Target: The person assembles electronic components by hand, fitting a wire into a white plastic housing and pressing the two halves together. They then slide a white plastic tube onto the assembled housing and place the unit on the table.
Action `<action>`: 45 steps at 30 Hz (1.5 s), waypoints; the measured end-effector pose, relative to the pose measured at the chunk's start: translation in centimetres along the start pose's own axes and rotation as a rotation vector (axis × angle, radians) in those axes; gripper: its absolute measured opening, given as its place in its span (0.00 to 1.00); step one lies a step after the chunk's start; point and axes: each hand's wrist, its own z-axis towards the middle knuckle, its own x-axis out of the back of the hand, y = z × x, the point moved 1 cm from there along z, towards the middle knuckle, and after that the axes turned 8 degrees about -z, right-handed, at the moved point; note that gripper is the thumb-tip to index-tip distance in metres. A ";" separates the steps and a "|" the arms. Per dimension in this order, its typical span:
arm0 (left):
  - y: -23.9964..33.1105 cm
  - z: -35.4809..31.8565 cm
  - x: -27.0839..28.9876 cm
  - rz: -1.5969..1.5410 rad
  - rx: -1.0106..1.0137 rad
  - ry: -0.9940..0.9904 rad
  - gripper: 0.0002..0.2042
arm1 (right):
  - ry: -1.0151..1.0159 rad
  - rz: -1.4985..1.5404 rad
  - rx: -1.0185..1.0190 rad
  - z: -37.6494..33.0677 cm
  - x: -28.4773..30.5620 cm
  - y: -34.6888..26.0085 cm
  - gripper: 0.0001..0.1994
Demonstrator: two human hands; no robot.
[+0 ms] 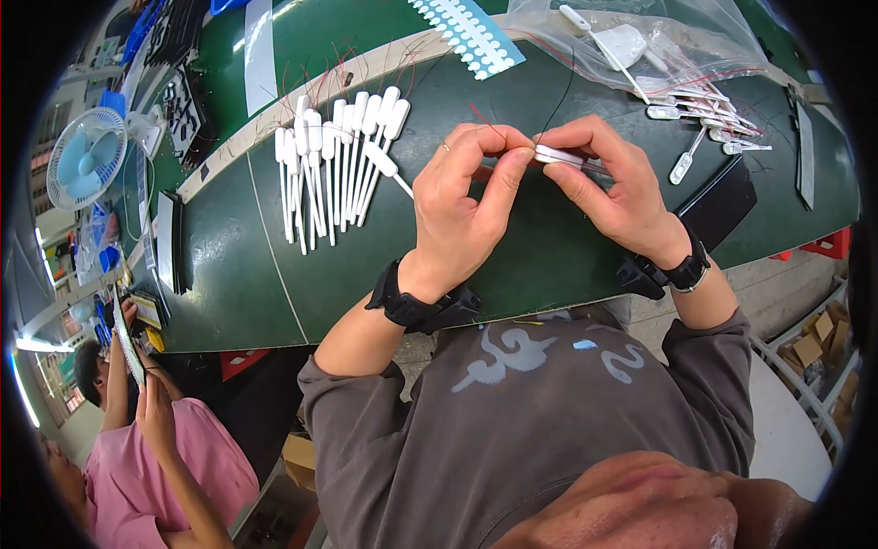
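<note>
Far left: a small fan (pixel 85 157) stands at the bench edge. Below it, a person in a pink shirt (pixel 187 476) sits beside the bench, one hand raised near a dark tray (pixel 170 242) standing on edge.

Green mat (pixel 274 265) covers the bench. On it, left of centre, a batch of white paddle-ended sticks (pixel 334 160) lies in a rough fan, heads up, stems down, touching one another. Thin red wires trail above and around the heads.

Top centre: a blue sheet of white dots (pixel 471 35).

Left hand (pixel 462 206), ring on one finger, black band at the wrist: thumb and forefinger pressed together, pinching the left end of a small white part (pixel 558 156). Other fingers curled loosely behind.

Part is held above the mat at centre, between both hands, roughly level. A red wire and a black wire run up from it past the fingertips.

Right hand (pixel 617 188), black watch at the wrist: thumb below, forefinger on top, pinching the right end of the same part. Remaining fingers bent, close together.

Right: a clear bag (pixel 640 41) holds more white pieces and red wire. Just below it, several loose white pieces (pixel 709 128) lie on the mat, well apart from the hands. A black plate (pixel 722 206) lies near the right wrist.
</note>
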 end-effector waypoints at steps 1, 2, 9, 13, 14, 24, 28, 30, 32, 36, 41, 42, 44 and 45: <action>0.0 0.0 0.0 0.003 -0.003 -0.001 0.03 | -0.001 0.002 -0.006 0.0 0.0 0.0 0.12; 0.0 0.0 0.0 0.006 -0.005 -0.003 0.03 | -0.002 0.004 -0.013 0.0 0.0 0.0 0.11; 0.0 0.2 0.0 0.022 -0.025 -0.006 0.03 | -0.005 0.017 -0.018 0.0 0.0 0.2 0.11; 0.1 0.1 0.0 0.036 -0.039 -0.014 0.03 | -0.005 0.023 -0.011 0.0 0.0 0.1 0.11; 0.1 0.1 0.0 0.042 -0.046 -0.016 0.03 | -0.013 0.042 -0.021 -0.1 0.0 0.0 0.11; 0.3 -0.1 -0.2 0.038 -0.085 -0.025 0.03 | -0.133 0.342 -0.139 0.0 0.1 0.0 0.11; 0.2 -0.1 -0.1 0.049 -0.123 -0.035 0.04 | -0.188 0.473 -0.203 0.2 0.1 -0.2 0.11; 0.1 -0.1 0.0 0.087 -0.180 -0.053 0.04 | -0.208 0.538 -0.225 0.3 0.1 -0.1 0.11; 0.1 0.0 0.1 0.100 -0.194 -0.062 0.04 | -0.221 0.570 -0.237 0.4 0.2 0.0 0.11; 0.0 0.0 0.1 0.138 -0.215 -0.091 0.04 | -0.248 0.565 -0.268 0.5 0.4 -0.1 0.12; -0.3 0.3 0.0 0.146 -0.249 -0.125 0.05 | -0.270 0.573 -0.299 0.5 0.6 0.1 0.12; -0.3 0.3 0.0 0.143 -0.271 -0.134 0.04 | -0.288 0.594 -0.305 0.5 0.7 0.1 0.13; -0.1 0.4 0.2 0.144 -0.268 -0.154 0.05 | -0.307 0.614 -0.314 0.6 0.9 0.1 0.13; 0.0 0.5 0.3 0.145 -0.268 -0.174 0.05 | -0.318 0.656 -0.331 0.6 1.0 0.1 0.12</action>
